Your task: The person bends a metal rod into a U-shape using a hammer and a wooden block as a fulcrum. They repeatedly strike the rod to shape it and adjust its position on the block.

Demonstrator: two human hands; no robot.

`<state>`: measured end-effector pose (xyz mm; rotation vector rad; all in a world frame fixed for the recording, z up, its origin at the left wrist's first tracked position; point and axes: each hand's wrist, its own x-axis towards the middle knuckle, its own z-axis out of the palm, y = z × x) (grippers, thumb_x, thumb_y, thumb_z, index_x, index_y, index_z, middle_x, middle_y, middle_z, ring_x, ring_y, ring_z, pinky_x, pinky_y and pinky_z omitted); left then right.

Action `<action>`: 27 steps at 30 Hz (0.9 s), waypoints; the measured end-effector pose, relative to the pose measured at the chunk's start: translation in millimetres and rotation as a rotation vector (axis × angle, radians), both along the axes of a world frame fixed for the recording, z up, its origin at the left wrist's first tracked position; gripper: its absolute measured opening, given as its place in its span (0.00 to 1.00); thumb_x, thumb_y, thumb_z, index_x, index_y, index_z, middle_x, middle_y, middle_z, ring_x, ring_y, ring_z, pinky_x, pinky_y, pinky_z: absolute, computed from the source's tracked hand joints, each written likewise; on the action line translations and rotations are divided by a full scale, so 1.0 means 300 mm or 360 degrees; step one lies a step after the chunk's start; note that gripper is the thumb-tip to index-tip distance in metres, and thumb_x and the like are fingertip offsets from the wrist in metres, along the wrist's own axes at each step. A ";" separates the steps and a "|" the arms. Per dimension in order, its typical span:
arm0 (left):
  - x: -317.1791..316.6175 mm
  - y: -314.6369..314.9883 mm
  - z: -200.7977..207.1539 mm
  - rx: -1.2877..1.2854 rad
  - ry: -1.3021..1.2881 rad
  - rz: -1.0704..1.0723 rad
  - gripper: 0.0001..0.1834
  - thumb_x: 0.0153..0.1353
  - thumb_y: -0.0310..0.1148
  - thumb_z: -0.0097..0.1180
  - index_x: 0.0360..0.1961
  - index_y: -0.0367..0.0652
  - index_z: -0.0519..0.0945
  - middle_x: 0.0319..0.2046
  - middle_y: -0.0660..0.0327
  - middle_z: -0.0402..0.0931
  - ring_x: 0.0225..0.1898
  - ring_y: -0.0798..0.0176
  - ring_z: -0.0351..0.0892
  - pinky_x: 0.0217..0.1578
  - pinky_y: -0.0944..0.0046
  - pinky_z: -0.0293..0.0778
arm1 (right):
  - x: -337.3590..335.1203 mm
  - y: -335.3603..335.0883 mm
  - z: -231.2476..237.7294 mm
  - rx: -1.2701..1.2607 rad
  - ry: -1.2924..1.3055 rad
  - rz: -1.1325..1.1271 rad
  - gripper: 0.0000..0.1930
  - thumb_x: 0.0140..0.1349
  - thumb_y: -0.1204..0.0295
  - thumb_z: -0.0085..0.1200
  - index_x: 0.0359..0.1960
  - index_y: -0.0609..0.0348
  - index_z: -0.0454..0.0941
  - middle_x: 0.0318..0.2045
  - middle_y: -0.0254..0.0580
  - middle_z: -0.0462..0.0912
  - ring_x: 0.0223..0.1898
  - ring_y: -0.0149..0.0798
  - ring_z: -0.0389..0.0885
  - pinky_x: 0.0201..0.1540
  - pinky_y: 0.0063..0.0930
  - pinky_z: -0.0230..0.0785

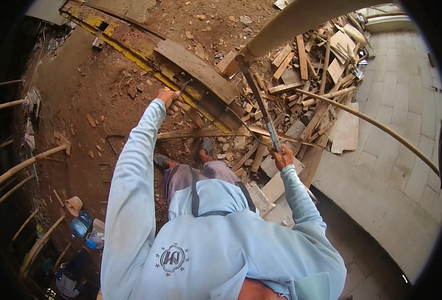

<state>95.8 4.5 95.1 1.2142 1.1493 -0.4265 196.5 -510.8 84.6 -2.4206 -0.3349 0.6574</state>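
1. A long, dark metal bar (268, 121) is gripped by the right hand (283, 157); its far end, beyond that hand, is hard to make out.
2. A thin bent rod (185, 86) is grasped by the left hand (168, 98), its near end hidden, beside a rusty, yellow-painted beam (123, 39).
3. Behind both hands, a star-ringed emblem (172, 258) is printed.

We see a pale blue long-sleeved cloth top (206, 240), its dark round star-ringed emblem (172, 259) at seven o'clock, two narrow dark straps (195, 198), muted purple cloth trousers (225, 171) and grey footwear (207, 145).
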 end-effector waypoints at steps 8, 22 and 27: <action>0.045 -0.019 -0.009 0.0080 0.0145 0.0107 0.31 0.55 0.59 0.65 0.31 0.35 0.81 0.17 0.56 0.80 0.07 0.69 0.65 0.08 0.67 0.58 | 0.215 -0.129 0.280 -0.0170 -0.0616 0.0307 0.14 0.50 0.64 0.69 0.31 0.57 0.77 0.21 0.50 0.79 0.24 0.53 0.80 0.27 0.41 0.70; 0.004 -0.005 -0.161 0.0205 -0.0048 0.0183 0.29 0.56 0.51 0.67 0.34 0.30 0.77 0.25 0.50 0.82 0.15 0.58 0.81 0.09 0.64 0.63 | 1.019 0.097 0.376 -0.0565 -0.1303 0.1569 0.09 0.42 0.73 0.58 0.25 0.53 0.72 0.21 0.40 0.76 0.25 0.48 0.80 0.29 0.42 0.71; -0.004 -0.008 -0.181 0.0262 -0.0031 0.0212 0.29 0.55 0.51 0.68 0.32 0.29 0.78 0.24 0.50 0.82 0.16 0.59 0.80 0.10 0.64 0.64 | 1.121 0.222 0.357 -0.0584 -0.1227 0.1786 0.10 0.42 0.71 0.60 0.25 0.54 0.72 0.21 0.41 0.76 0.26 0.49 0.80 0.29 0.43 0.71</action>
